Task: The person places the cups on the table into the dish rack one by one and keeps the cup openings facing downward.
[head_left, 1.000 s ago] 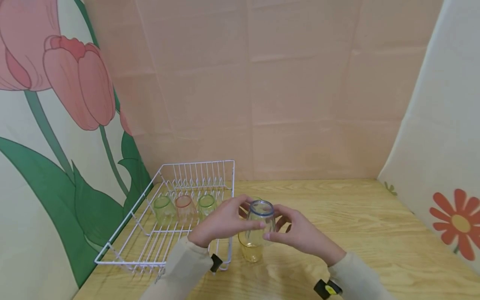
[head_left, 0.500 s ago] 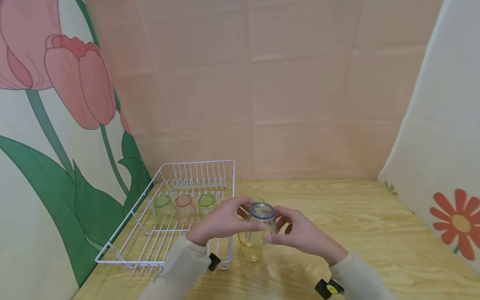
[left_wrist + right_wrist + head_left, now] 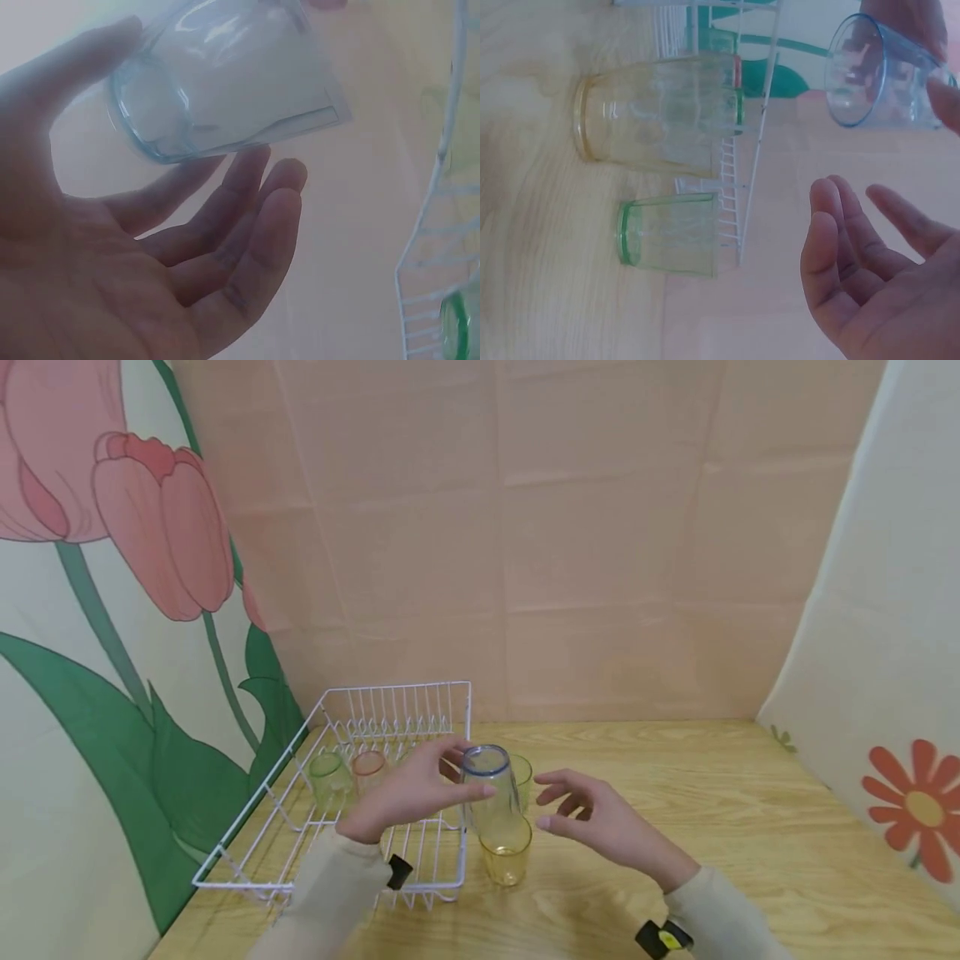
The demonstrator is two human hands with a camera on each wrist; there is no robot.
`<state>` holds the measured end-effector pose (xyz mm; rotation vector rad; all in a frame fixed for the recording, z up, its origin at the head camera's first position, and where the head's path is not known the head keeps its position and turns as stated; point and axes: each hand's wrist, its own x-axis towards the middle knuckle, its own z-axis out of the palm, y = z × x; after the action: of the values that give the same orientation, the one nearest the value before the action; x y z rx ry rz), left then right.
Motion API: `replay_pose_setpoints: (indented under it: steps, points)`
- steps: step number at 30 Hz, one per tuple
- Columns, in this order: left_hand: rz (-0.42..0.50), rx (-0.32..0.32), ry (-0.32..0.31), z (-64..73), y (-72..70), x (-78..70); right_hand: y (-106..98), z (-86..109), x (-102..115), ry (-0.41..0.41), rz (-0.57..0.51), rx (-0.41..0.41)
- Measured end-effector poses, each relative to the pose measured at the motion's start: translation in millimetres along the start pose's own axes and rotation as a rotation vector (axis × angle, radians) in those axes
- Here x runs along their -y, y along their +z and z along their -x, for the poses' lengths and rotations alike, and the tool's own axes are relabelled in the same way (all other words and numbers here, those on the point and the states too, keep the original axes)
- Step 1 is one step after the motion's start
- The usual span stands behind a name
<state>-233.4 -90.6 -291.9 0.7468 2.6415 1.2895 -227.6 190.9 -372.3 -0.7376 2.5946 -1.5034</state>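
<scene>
My left hand [image 3: 411,787] grips a clear glass with a blue-tinted base [image 3: 489,781], thumb on the near side and fingers behind. Held upside down, the glass is up off the table beside the rack's right edge. In the left wrist view the thumb and fingertips [image 3: 251,161] lie along the wall of the glass [image 3: 225,82]. My right hand [image 3: 600,822] is apart from it to the right, fingers loosely bent around nothing. A yellow glass [image 3: 506,860] stands upright on the table below, and a green glass [image 3: 522,777] stands just behind the blue one.
A white wire dish rack [image 3: 330,887] stands on the left of the wooden table. Upturned in it are a green glass [image 3: 330,785] and a red-tinted glass [image 3: 369,770]; another green one is mostly hidden behind my left hand. A peach cloth [image 3: 600,543] hangs at the back.
My right hand has let go of the blue-tinted glass, which both hands held before. My left hand has carried it leftward toward the rack. The yellow glass now shows more fully.
</scene>
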Motion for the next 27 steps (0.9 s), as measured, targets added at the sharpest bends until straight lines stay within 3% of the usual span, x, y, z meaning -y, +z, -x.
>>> replay_pose_setpoints:
  steps: [7, 17, 21, 27]
  points:
    - [-0.142, -0.121, -0.108, 13.3, -34.3, 13.4, 0.3, -1.4, -5.8, 0.012, 0.008, -0.038]
    - [-0.193, -0.128, -0.199, 28.3, -72.0, 38.3, -1.6, -2.2, -12.0, 0.016, -0.005, -0.039]
    - [-0.238, -0.126, -0.266, 33.7, -84.8, 54.2, -3.8, -1.0, -15.5, 0.017, -0.004, -0.044]
    - [-0.161, -0.048, -0.422, 44.0, -104.7, 82.5, -6.5, 0.9, -18.9, 0.021, -0.003, -0.045]
